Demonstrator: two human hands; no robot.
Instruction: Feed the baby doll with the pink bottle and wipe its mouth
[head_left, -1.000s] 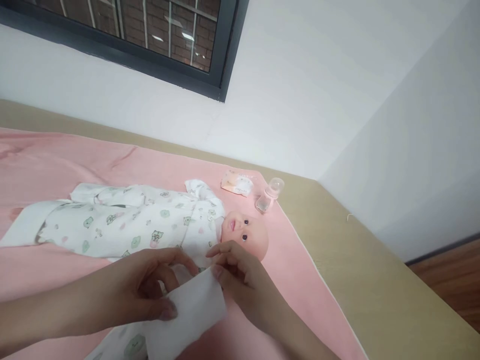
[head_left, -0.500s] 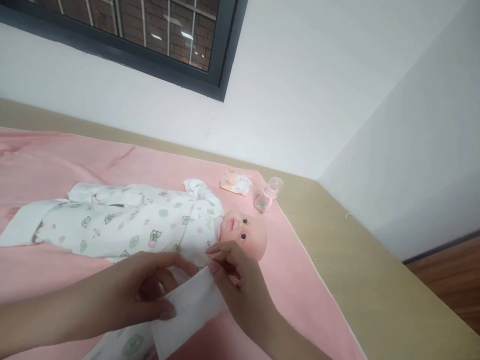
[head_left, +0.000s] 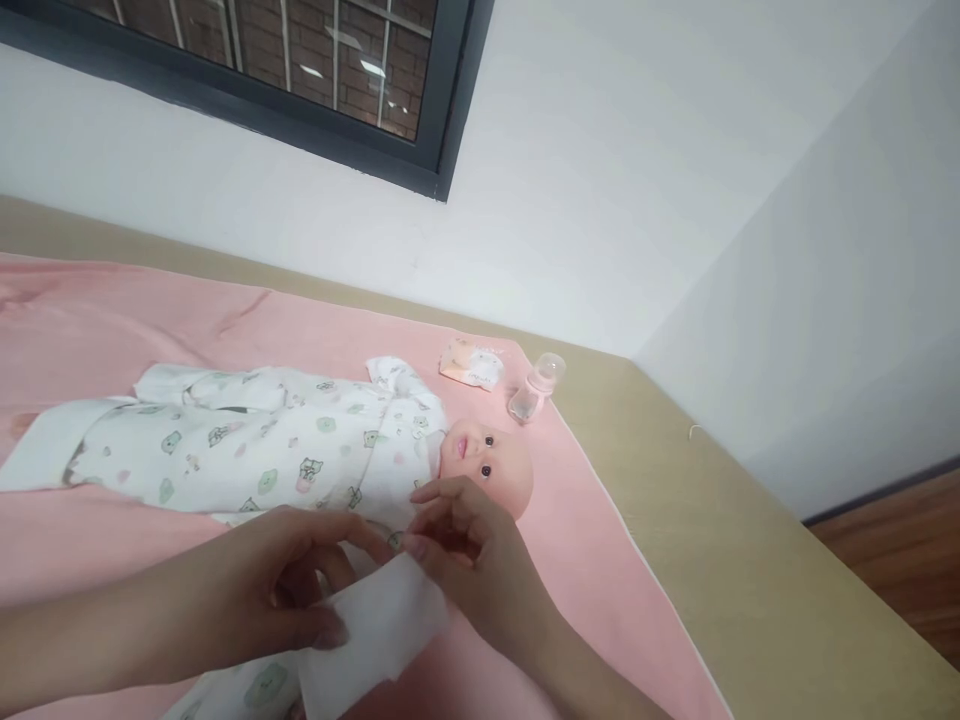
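A white wipe (head_left: pixel 386 630) hangs between my two hands, above the doll's near sleeve. My left hand (head_left: pixel 292 585) grips its left side, thumb on top. My right hand (head_left: pixel 476 560) pinches its upper right corner between thumb and fingertips. Just beyond them a baby doll (head_left: pixel 487 460) lies on its back in a white outfit (head_left: pixel 262 440) printed with green and pink figures. Its head points right. My hands and the wipe hide part of the doll's near side.
A pink blanket (head_left: pixel 637 600) covers much of the wooden surface (head_left: pixel 660 460). Past the doll's head lie a small wipes packet (head_left: pixel 471 365) and a baby bottle (head_left: pixel 536 388) with a clear cap. Walls and a dark-framed window (head_left: pixel 442 110) stand behind.
My right hand has shifted slightly left, toward my left hand. The wipe's lower right edge now hangs more loosely. The doll, packet and bottle stay in place.
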